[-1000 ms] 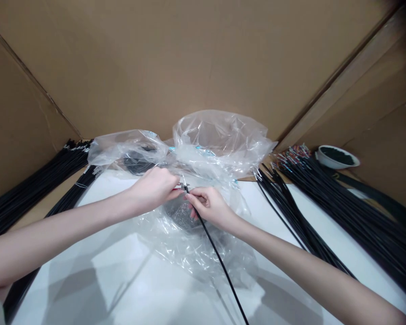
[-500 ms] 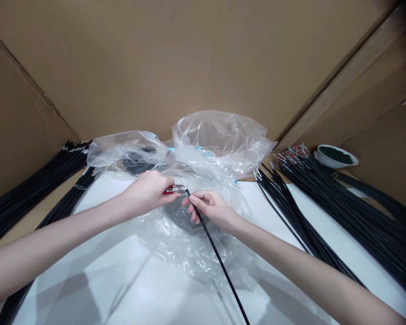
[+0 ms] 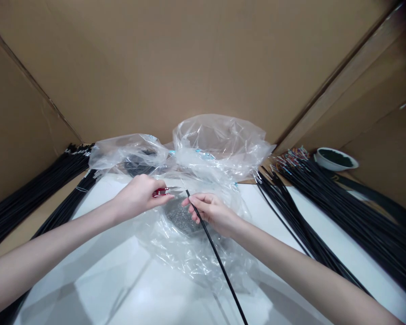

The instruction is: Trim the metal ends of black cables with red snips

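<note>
A pair of red-handled thread snips (image 3: 162, 192) is gripped in my left hand (image 3: 138, 195), their metal blades spread apart and pointing right. Between thumb and fingers my right hand (image 3: 211, 208) pinches a black cable (image 3: 219, 259) close to its upper end. From that end sticks a thin pale strand, just right of the blade tips; a small gap seems to lie between blades and cable. The rest of the cable slants down past the bottom edge of the view. Below both hands an open clear plastic bag (image 3: 184, 259) holds a mass of small grey bits (image 3: 182, 219).
Bundles of black cables lie at the left (image 3: 30, 189) and right (image 3: 345, 216); some right-hand ones end in coloured wires. A white bowl (image 3: 325, 162) of dark material stands at the back right. More crumpled plastic (image 3: 219, 135) lies along the cardboard wall (image 3: 196, 58).
My left hand has drawn a little to the left with the snips, whose blades have come away from the cable end. My right hand holds the cable in nearly the same place.
</note>
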Motion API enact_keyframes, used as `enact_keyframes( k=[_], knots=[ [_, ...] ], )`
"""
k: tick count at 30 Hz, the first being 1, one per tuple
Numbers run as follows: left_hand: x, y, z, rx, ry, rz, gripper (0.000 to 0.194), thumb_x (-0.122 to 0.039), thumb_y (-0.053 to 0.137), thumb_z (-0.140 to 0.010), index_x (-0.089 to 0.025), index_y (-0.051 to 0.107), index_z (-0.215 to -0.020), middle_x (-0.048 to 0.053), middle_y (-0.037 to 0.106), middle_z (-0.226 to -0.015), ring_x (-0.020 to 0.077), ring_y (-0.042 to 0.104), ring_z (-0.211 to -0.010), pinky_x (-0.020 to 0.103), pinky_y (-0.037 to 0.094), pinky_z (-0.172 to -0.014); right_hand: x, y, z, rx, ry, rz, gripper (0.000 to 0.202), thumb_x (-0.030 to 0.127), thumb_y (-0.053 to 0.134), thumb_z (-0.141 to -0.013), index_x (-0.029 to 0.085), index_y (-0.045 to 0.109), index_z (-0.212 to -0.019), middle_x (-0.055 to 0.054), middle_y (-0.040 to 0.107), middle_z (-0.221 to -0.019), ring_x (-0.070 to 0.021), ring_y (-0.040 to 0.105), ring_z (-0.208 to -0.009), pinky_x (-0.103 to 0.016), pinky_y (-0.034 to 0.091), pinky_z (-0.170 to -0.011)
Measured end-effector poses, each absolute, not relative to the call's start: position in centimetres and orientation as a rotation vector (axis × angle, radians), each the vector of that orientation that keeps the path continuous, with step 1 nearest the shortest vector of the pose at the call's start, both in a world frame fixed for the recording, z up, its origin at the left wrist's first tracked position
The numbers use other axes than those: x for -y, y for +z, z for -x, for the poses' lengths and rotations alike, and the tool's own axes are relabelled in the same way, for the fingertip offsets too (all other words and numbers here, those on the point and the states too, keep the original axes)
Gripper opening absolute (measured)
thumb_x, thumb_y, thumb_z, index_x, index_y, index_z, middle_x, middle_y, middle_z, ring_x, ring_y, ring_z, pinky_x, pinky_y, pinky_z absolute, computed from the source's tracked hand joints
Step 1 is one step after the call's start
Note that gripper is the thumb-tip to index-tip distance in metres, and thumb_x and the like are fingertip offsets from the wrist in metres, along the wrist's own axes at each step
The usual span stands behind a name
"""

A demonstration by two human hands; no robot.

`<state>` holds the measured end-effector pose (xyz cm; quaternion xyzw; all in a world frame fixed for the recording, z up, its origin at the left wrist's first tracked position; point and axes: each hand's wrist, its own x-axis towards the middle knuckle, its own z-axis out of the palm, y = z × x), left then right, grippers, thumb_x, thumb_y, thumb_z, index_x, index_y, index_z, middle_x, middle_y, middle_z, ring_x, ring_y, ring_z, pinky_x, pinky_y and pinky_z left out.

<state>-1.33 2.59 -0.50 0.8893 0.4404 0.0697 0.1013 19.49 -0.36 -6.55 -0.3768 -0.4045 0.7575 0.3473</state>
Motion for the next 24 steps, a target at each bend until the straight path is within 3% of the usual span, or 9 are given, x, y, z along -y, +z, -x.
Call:
enact_keyframes(
  k=[5,12,24],
  knots=[
    [-2.0,-0.7,1.2,-1.244,0.336,-2.57,0.034,-0.039,0.051,-0.083,-0.012,0.055,-0.063,-0.004,0.047,-0.051,0.006,0.037,-0.046,0.018,0.027,-0.048,0.4,-6.6,-19.4,0.931,2.043,0.983,0.032,0.041,0.073,-0.067,0.011,0.066,-0.076,0.003,0.053,-0.058,-0.003,0.048,-0.047,-0.016,0.037,-0.045],
    [-2.1,-1.2,0.7,-1.183,0.379,-2.57,0.035,-0.045,0.048,-0.086,-0.014,0.062,-0.079,-0.001,0.057,-0.061,0.008,0.047,-0.053,0.019,0.03,-0.053,0.6,-6.4,-19.3,1.006,1.959,0.994,0.04,0.047,0.074,-0.062,0.011,0.066,-0.075,0.001,0.057,-0.059,-0.0052,0.052,-0.048,-0.017,0.04,-0.047],
    [-2.7,-1.5,0.1,-1.207,0.375,-2.578,0.035,-0.041,0.049,-0.084,-0.012,0.061,-0.068,-0.002,0.05,-0.052,0.0067,0.039,-0.047,0.019,0.026,-0.05,0.8,-5.4,-18.8,1.154,1.752,1.051,0.041,0.05,0.071,-0.062,0.011,0.064,-0.072,0.0,0.058,-0.054,-0.0088,0.056,-0.046,-0.02,0.045,-0.043]
  ],
)
